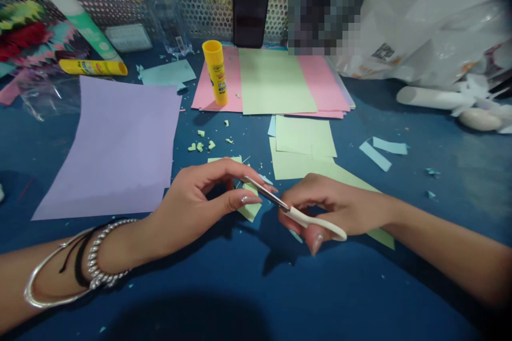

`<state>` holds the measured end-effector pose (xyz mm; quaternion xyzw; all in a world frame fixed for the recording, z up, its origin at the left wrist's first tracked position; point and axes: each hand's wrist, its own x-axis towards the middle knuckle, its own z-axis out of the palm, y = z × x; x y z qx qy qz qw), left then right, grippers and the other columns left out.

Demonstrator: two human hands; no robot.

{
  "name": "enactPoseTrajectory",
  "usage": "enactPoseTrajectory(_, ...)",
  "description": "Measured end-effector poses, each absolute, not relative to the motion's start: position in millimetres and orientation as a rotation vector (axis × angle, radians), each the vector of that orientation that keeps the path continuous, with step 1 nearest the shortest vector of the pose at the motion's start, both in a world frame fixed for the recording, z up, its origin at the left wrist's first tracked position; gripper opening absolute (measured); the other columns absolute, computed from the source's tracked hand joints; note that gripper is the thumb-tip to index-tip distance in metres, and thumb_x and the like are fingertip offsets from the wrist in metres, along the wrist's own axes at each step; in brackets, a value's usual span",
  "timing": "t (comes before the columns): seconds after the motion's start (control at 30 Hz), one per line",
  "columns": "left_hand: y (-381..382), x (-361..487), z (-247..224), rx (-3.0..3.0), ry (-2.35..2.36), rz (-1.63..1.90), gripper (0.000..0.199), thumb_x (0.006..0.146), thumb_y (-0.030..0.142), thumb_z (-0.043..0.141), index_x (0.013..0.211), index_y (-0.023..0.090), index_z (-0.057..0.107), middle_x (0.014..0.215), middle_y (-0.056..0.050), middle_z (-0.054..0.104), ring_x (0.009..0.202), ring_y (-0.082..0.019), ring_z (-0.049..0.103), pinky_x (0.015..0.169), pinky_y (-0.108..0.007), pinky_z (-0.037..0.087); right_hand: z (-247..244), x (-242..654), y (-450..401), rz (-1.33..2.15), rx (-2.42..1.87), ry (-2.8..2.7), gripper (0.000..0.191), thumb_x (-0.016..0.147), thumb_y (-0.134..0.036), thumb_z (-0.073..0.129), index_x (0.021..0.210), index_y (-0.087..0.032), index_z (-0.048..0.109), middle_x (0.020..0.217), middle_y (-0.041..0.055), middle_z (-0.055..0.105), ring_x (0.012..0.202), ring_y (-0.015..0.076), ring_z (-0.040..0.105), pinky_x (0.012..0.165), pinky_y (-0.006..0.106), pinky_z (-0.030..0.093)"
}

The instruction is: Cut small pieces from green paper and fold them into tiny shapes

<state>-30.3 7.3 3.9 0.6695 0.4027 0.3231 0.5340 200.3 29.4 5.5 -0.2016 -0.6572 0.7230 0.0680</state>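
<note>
**Steadily: close cutting at the dark blue desk [240,287]**

Nearest the front edge, the left hand [192,202] curves about a small pale green paper scrap [250,213]; its thumb and fingers sit close together, though I cannot tell whether they pinch the paper. The right hand [332,202] is wrapped round the handle of the white-handled metal scissors [318,222], whose blades pass beside the left fingertips. To cut cleanly, turn the scrap rather than the scissors, take short bites, and keep the left thumb off the blade line.

Just beyond lie tiny pale green heart-like paper cut-outs [200,146], best left clear of a sweeping wrist. Toward the left edge spreads a smooth lavender paper sheet [128,144].

Farther back, a yellow cylindrical glue stick [218,74] stands on stacked pink paper sheets [328,85]; its dark print is too small to read. So is the lettering on the yellow tube [94,67] lying toward the far left corner. At the far right corner, a crinkled white plastic bag [432,21] bears a black square code [383,52], with no legible brand.
</note>
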Motion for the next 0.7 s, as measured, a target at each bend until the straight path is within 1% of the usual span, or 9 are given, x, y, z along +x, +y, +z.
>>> enactPoseTrajectory(0.17,7.9,-31.1,3.1,1.594,0.919,0.777,0.010,0.081,0.024,0.060,0.091,0.024,0.063,0.089,0.000,0.066,0.087,-0.015,0.060,0.076,-0.025,0.049,5.3,200.7,29.4,2.159,-0.593,-2.010,0.023,0.081,-0.033,0.059,0.077,-0.011,0.054,0.067,0.0005,0.060,0.056,0.0054,0.057,0.052,0.014,0.043)
enactPoseTrajectory(0.53,7.5,-30.2,2.7,1.613,0.929,0.789,0.013,0.082,0.029,0.058,0.091,0.022,0.062,0.086,-0.002,0.066,0.084,-0.016,0.060,0.074,-0.026,0.050,4.9,200.7,28.4,2.124,-0.574,-2.027,0.024,0.082,-0.035,0.056,0.076,-0.012,0.054,0.066,0.0004,0.059,0.054,0.0050,0.054,0.050,0.015,0.042)
enactPoseTrajectory(0.7,7.2,-30.4,2.1,1.613,0.914,0.791,0.012,0.082,0.028,0.058,0.091,0.021,0.062,0.086,-0.003,0.065,0.083,-0.015,0.060,0.073,-0.025,0.051,4.6,201.2,29.0,2.110,-0.582,-2.043,0.025,0.082,-0.036,0.056,0.077,-0.012,0.054,0.066,0.0004,0.059,0.054,0.0054,0.054,0.049,0.015,0.041)
